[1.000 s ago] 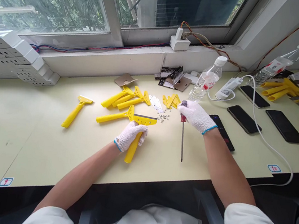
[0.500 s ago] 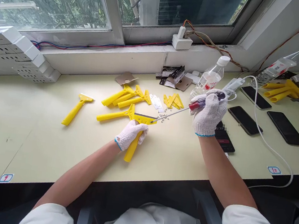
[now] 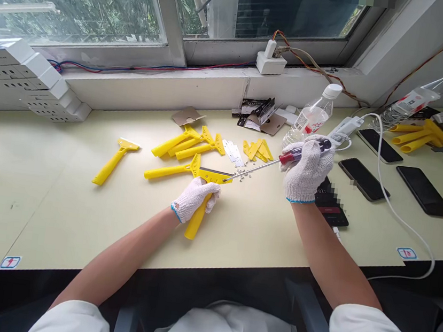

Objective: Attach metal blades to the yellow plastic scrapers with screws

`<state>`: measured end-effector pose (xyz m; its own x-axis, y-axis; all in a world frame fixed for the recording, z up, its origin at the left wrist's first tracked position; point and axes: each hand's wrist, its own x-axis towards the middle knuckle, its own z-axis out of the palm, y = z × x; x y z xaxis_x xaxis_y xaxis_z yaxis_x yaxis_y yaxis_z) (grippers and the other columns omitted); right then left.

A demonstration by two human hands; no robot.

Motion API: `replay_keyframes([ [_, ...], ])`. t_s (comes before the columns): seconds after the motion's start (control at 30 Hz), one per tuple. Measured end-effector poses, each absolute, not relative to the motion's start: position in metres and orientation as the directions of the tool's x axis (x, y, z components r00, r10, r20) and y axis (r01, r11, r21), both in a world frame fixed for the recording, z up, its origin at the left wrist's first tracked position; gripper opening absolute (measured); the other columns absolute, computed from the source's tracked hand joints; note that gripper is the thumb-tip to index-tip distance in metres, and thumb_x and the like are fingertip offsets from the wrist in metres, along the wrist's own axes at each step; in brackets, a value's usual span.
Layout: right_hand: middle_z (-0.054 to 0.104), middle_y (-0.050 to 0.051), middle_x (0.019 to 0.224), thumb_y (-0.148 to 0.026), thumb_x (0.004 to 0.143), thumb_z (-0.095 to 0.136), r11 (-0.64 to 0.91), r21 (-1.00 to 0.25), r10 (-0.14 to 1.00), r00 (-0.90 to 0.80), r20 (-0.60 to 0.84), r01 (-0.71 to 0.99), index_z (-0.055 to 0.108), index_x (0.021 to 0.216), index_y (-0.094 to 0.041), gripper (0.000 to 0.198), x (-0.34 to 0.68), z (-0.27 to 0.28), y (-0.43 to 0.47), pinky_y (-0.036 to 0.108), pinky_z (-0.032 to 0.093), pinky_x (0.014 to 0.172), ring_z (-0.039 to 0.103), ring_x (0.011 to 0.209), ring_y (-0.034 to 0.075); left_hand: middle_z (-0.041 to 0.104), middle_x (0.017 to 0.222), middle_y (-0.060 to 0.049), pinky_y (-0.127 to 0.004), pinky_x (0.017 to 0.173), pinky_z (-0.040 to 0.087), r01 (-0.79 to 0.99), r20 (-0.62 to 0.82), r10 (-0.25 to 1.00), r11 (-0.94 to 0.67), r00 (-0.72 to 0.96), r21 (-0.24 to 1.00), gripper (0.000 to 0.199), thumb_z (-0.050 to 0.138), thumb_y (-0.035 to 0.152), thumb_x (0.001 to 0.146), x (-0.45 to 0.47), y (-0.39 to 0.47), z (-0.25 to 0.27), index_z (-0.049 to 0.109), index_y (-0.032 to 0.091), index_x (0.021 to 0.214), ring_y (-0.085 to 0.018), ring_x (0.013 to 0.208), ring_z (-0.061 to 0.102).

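Note:
My left hand (image 3: 196,198), in a white knit glove, is closed round a yellow scraper (image 3: 196,222) just below its wide head. A dark blade edge runs along the top of that head. My right hand (image 3: 305,168), gloved too, grips a screwdriver (image 3: 259,167) by its red and purple handle. The shaft slants down to the left, and its tip rests at the right part of the scraper head. Small screws (image 3: 243,174) lie scattered behind the shaft. Another yellow scraper handle (image 3: 168,172) lies just left of the held one.
Several yellow handles (image 3: 187,143), white blades (image 3: 232,152) and yellow plates (image 3: 259,149) lie farther back. A finished-looking scraper (image 3: 112,162) rests at left. A water bottle (image 3: 312,115), phones (image 3: 363,179) and a white cable (image 3: 397,214) are at right. White boxes (image 3: 26,77) stand back left.
My right hand has shifted very slightly left and turned a little on the screwdriver handle. The tip stays on the scraper head, and my left hand keeps its hold.

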<state>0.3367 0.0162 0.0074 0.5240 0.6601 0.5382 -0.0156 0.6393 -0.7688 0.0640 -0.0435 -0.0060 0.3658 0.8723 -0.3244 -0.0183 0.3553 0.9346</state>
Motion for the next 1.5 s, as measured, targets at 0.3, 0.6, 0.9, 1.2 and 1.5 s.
replay_keyframes([
  [0.3,0.068,-0.002,0.073,-0.051,0.106,0.065,0.585,-0.811,0.666,0.568,0.484,0.004,0.053,0.105,-0.03,0.023,0.336,0.005,0.021,0.025,0.041,0.037,0.065,0.049,0.018,0.056,0.052,0.001,-0.028,0.047,0.044,-0.023,-0.329,0.87,0.362,0.368,0.932,0.021,0.072,0.033,0.085,0.064,-0.043,-0.008,0.061,0.022,0.071,-0.013,0.043,0.047],
  [0.6,0.07,-0.004,0.073,-0.049,0.106,0.06,0.482,-0.875,0.725,0.578,0.375,-0.036,0.049,0.105,-0.028,0.023,0.332,0.014,0.015,0.022,0.041,0.034,0.059,0.045,0.014,0.056,0.054,0.001,-0.029,0.048,0.046,-0.025,-0.314,0.875,0.347,0.37,0.938,0.022,0.073,0.035,0.086,0.064,-0.042,-0.009,0.061,0.022,0.072,-0.013,0.044,0.048],
  [0.9,0.071,-0.003,0.074,-0.047,0.106,0.063,0.475,-0.879,0.731,0.568,0.379,-0.026,0.051,0.105,-0.028,0.023,0.334,0.009,0.02,0.021,0.04,0.034,0.059,0.045,0.013,0.057,0.054,0.001,-0.028,0.048,0.046,-0.034,-0.297,0.89,0.329,0.346,0.944,0.023,0.074,0.036,0.086,0.067,-0.042,-0.011,0.061,0.022,0.073,-0.013,0.044,0.049],
  [1.2,0.07,-0.002,0.081,-0.061,0.107,0.067,0.556,-0.826,0.66,0.552,0.509,0.096,0.05,0.107,-0.03,0.036,0.335,-0.005,0.026,0.025,0.04,0.033,0.055,0.041,0.013,0.058,0.055,0.001,-0.028,0.048,0.047,0.003,-0.291,0.91,0.304,0.295,0.953,0.022,0.072,0.035,0.084,0.068,-0.042,-0.014,0.06,0.022,0.072,-0.012,0.044,0.051],
  [1.5,0.069,-0.003,0.08,-0.057,0.105,0.07,0.539,-0.842,0.691,0.553,0.466,0.036,0.052,0.109,-0.03,0.033,0.339,-0.01,0.031,0.024,0.036,0.034,0.054,0.042,0.013,0.059,0.055,0.001,-0.028,0.049,0.048,0.017,-0.295,0.908,0.304,0.296,0.953,0.021,0.071,0.035,0.084,0.068,-0.041,-0.014,0.061,0.022,0.071,-0.013,0.044,0.051],
])
